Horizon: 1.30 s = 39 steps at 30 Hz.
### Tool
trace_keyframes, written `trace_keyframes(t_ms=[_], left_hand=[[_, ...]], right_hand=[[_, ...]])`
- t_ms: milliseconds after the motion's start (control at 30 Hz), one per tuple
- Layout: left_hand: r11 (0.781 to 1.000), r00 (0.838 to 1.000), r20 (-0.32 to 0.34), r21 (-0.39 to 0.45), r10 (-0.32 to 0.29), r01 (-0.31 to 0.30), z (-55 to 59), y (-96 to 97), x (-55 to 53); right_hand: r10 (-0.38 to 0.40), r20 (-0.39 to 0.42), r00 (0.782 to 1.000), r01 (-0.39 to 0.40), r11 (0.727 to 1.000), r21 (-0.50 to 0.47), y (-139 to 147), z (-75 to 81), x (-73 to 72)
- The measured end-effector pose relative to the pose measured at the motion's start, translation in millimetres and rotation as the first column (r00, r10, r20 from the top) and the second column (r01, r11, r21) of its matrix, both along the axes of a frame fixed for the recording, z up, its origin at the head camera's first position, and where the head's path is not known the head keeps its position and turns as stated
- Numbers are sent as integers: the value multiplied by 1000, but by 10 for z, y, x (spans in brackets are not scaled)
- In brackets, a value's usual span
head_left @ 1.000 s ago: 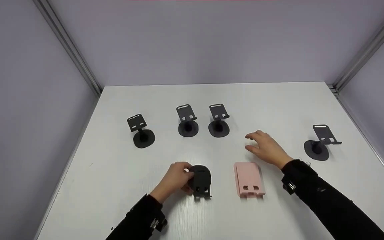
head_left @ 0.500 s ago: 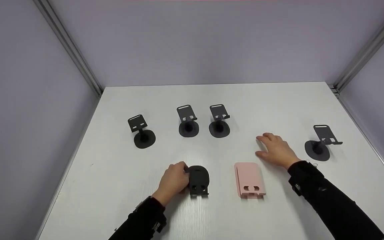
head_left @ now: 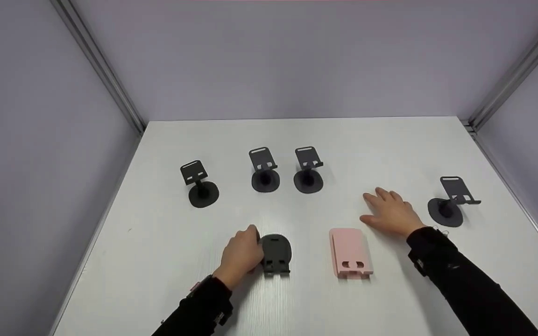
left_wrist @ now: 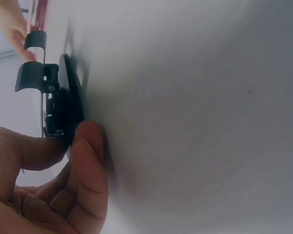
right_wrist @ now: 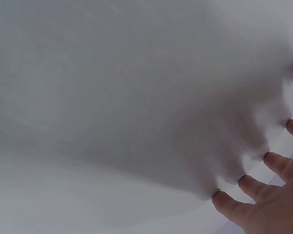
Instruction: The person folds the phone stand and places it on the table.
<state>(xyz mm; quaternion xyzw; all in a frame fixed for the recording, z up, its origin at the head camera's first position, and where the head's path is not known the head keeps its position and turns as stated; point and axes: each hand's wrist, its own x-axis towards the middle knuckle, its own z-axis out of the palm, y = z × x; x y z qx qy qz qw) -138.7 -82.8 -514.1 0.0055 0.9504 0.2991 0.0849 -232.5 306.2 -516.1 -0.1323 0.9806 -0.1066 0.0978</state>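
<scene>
At the front of the white table, my left hand [head_left: 241,254] grips the left edge of a black phone stand [head_left: 277,252] that is folded flat. In the left wrist view the thumb and fingertips pinch the rim of the stand's round base [left_wrist: 72,92], close to the tabletop. My right hand [head_left: 392,213] rests on the table with its fingers spread, holding nothing. Its fingertips [right_wrist: 223,201] touch the white surface in the right wrist view. Between the hands lies a pink phone stand [head_left: 350,249], also folded flat.
Farther back stand several unfolded black phone stands: one at left [head_left: 203,193], a middle pair with a left stand [head_left: 265,179] and a right stand [head_left: 308,180], and one at far right [head_left: 445,212]. Grey walls [head_left: 269,60] enclose the white table [head_left: 157,261].
The left hand has drawn the black phone stand slightly left, and its fingers have closed in around the edge. The right hand has moved right and come down onto the table.
</scene>
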Motion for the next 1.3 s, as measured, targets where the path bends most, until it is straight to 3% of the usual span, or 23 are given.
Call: trace_keyframes(t_ms=[267,433,533,667,800,1000,1300], left_hand=[[998,999,18,49,30,-30,11,-82,-60],[987,992,23,103,124,-126,109,-252,-192],[966,978,10,156,208,-207,144,-420,-290],[916,947,6,253,321,-312,177,-673,-384],[854,917,44,350,396,-385,199,-898,-435],[778,886,105,440,452,-449,213,-1117,-475],[674,849,175,537,499,-507,260,-1224,-592]], right_hand=[[2,-4,1000,-2,1000,3,-1,27,8],[4,-6,1000,-4,1000,16,21,17,-10],[2,-6,1000,-2,1000,16,27,10,-16],[4,-9,1000,-4,1000,17,23,4,-20],[7,-8,1000,-7,1000,24,16,-3,-21],[3,-6,1000,-3,1000,23,11,-19,-13],[5,-4,1000,-5,1000,17,32,-39,-28]])
